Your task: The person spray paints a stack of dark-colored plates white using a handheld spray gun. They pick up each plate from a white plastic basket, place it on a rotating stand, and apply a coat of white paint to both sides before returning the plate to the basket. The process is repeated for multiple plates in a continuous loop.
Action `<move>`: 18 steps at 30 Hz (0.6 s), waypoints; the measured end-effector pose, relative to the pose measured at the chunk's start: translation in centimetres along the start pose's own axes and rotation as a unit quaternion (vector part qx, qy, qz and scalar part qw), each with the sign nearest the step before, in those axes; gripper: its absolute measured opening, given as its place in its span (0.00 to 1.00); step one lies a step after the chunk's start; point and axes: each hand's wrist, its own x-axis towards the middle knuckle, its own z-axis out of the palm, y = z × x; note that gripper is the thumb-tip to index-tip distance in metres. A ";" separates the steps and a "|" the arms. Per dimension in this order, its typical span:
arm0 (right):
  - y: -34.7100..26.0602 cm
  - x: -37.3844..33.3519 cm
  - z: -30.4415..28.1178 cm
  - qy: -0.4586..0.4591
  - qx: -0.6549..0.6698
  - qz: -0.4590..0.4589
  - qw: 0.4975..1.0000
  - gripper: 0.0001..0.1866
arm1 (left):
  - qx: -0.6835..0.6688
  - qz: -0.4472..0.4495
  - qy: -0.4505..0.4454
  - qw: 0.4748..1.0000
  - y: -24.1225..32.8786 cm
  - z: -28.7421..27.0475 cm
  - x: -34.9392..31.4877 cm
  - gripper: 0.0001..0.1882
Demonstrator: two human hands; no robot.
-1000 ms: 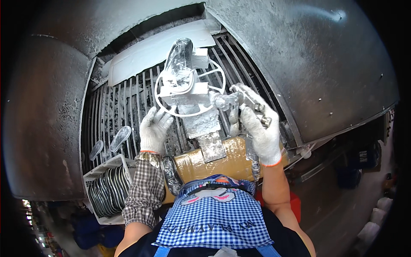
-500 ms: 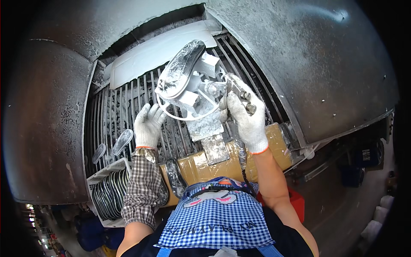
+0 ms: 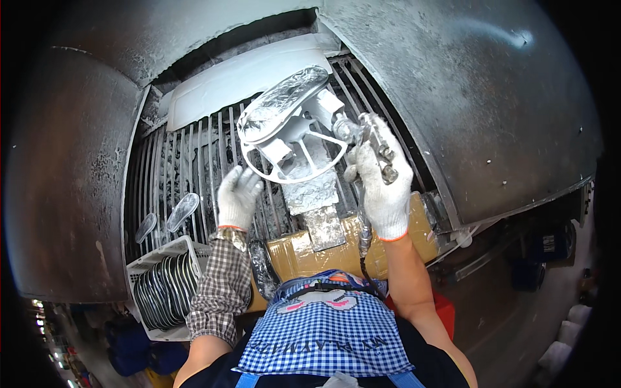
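Note:
My right hand (image 3: 381, 178), in a white knitted glove, is closed around a metal spray gun (image 3: 349, 131) whose head faces the turntable. On a white wheel-shaped turntable (image 3: 294, 176), two white blocks (image 3: 277, 151) support a shoe-sole-shaped piece (image 3: 281, 107) with a shiny, film-like top and pale edge. At the wheel's lower left rim is my gloved left hand (image 3: 239, 197), open, its fingers loosely spread and holding nothing. Whether its fingertips touch the rim, I cannot tell. A hose (image 3: 364, 238) hangs below the gun.
Dusty metal walls (image 3: 504, 123) enclose a slatted grate (image 3: 194, 155). Two small sole-shaped pieces (image 3: 183, 212) lie on its left. A white crate (image 3: 185, 335) holds several dark soles. Along the front runs a tape-covered beam (image 3: 297, 252); a white board (image 3: 226, 81) stands at the back.
The wheel and the sole on it have turned, so the sole lies more slantwise. My right hand has drawn the spray gun slightly right. My left hand has moved slightly right and nearer me.

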 end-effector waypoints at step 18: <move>0.6 0.3 0.9 -0.026 -0.001 0.022 0.999 0.28 | -0.138 -0.120 -0.081 0.980 -4.7 2.1 -4.5 0.25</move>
